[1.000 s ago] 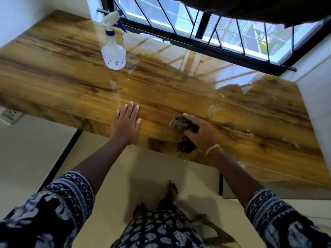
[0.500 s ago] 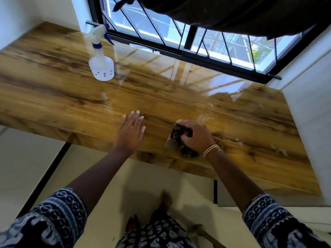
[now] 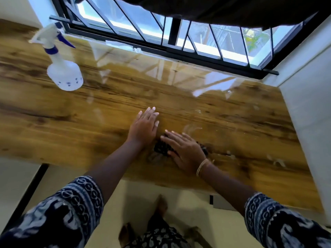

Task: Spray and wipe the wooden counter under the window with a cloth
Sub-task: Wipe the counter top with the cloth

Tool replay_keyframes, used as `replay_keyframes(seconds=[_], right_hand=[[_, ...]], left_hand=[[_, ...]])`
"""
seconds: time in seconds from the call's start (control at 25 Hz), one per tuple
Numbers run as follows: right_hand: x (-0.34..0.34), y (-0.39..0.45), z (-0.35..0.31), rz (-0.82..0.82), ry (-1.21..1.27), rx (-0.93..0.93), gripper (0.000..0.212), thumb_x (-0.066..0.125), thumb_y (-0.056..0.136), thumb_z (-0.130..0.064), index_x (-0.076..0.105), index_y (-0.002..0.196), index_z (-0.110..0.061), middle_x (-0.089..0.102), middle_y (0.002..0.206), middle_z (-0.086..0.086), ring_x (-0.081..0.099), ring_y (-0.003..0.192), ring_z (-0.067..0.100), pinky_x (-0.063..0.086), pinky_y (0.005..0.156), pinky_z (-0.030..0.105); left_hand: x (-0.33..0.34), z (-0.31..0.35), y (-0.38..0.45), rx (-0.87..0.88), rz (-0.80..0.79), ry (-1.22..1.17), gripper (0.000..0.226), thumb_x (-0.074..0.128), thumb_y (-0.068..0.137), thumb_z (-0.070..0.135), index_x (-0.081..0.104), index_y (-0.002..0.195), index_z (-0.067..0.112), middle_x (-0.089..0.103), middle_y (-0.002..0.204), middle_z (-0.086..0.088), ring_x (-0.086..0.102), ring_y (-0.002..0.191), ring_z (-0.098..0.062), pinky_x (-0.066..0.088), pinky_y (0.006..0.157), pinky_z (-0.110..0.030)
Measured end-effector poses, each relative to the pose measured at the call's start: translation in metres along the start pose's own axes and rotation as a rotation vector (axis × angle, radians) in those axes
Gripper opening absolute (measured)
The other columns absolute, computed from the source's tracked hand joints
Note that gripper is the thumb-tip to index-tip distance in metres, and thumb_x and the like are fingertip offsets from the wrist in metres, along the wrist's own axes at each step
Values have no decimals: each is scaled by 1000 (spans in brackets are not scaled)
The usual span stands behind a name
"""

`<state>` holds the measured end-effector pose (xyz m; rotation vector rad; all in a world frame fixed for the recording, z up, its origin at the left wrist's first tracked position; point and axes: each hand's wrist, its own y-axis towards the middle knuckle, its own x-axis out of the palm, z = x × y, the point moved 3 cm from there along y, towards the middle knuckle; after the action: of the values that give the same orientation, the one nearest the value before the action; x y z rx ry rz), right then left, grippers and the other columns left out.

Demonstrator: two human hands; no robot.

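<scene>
The glossy wooden counter (image 3: 71,122) runs under the barred window (image 3: 161,29). My right hand (image 3: 184,151) lies flat on a dark crumpled cloth (image 3: 161,149) near the counter's front edge, pressing it down; most of the cloth is hidden under the palm. My left hand (image 3: 143,127) rests flat on the wood just left of it, fingers spread, nearly touching the right hand's fingertips. A white spray bottle (image 3: 62,68) with a blue trigger stands upright at the back left, well away from both hands.
Wet smears and droplets (image 3: 193,127) shine on the counter's right half. A white wall (image 3: 308,104) closes the right end. A dark curtain (image 3: 215,8) hangs over the window top. Below the front edge are the floor and my feet (image 3: 161,204).
My right hand has slid the cloth leftward, toward my left hand, and flattened over it. My left hand stayed planted on the wood. The view has shifted closer to the counter.
</scene>
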<state>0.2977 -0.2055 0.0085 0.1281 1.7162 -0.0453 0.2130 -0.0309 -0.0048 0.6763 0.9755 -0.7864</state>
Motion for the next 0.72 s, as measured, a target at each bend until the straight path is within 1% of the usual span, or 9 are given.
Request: replay_keyframes(seconds=[0.12, 0.2, 0.32, 0.44, 0.52, 0.6, 0.64, 0.68, 0.72], right_hand=[[-9, 48, 73, 29, -33, 91, 54, 44, 95, -36, 35, 148, -30, 35, 155, -1, 38, 139, 21, 32, 112, 42], [-15, 84, 120, 49, -67, 113, 53, 42, 94, -36, 37, 147, -29, 37, 154, 1, 43, 136, 25, 38, 109, 43], [-23, 135, 186, 54, -114, 175, 53, 42, 97, -34, 35, 149, -27, 35, 155, 1, 45, 133, 29, 39, 105, 44], [-38, 180, 250, 87, -93, 333, 50, 40, 100, -35, 32, 149, -28, 33, 156, 1, 47, 129, 32, 40, 100, 41], [-43, 206, 285, 72, -17, 510, 51, 37, 101, -36, 29, 150, -31, 29, 158, 0, 46, 130, 32, 37, 101, 40], [-44, 223, 307, 83, 43, 663, 54, 36, 100, -35, 23, 152, -31, 26, 159, 1, 42, 134, 29, 35, 104, 39], [-45, 226, 306, 104, 67, 699, 56, 37, 100, -33, 20, 153, -29, 26, 159, 3, 41, 136, 28, 35, 105, 39], [-46, 224, 299, 125, 89, 697, 58, 39, 100, -33, 18, 154, -27, 27, 158, 5, 42, 134, 28, 36, 103, 39], [-46, 219, 285, 141, 110, 645, 60, 42, 99, -32, 18, 154, -25, 29, 157, 7, 45, 130, 29, 39, 99, 39]], left_hand=[[12, 1, 52, -57, -5, -11, 50, 32, 95, 29, 45, 139, 9, 35, 153, -9, 26, 145, -23, 14, 118, -42], [19, 3, 83, -83, -23, 8, 48, 35, 97, 27, 42, 142, 10, 31, 156, -8, 23, 146, -21, 12, 118, -41], [29, 7, 126, -120, -27, 37, 51, 38, 98, 28, 36, 146, 13, 26, 158, -5, 19, 147, -19, 11, 118, -42], [30, 5, 148, -121, -18, 80, 54, 39, 96, 32, 33, 148, 18, 24, 158, -1, 18, 147, -17, 12, 119, -43], [29, -1, 153, -116, -10, 86, 56, 40, 95, 35, 32, 148, 21, 25, 158, 2, 19, 147, -14, 13, 119, -42], [32, -3, 156, -120, -1, 84, 56, 40, 95, 36, 32, 148, 23, 26, 158, 4, 20, 147, -13, 13, 119, -41], [32, -3, 156, -121, 7, 82, 56, 40, 95, 36, 32, 148, 24, 26, 158, 4, 20, 146, -12, 14, 119, -41], [31, -2, 156, -120, 13, 80, 55, 40, 95, 36, 33, 148, 24, 26, 157, 4, 20, 146, -12, 14, 119, -40], [31, -2, 156, -120, 18, 80, 55, 40, 95, 35, 33, 148, 23, 27, 157, 4, 21, 146, -13, 14, 119, -40]])
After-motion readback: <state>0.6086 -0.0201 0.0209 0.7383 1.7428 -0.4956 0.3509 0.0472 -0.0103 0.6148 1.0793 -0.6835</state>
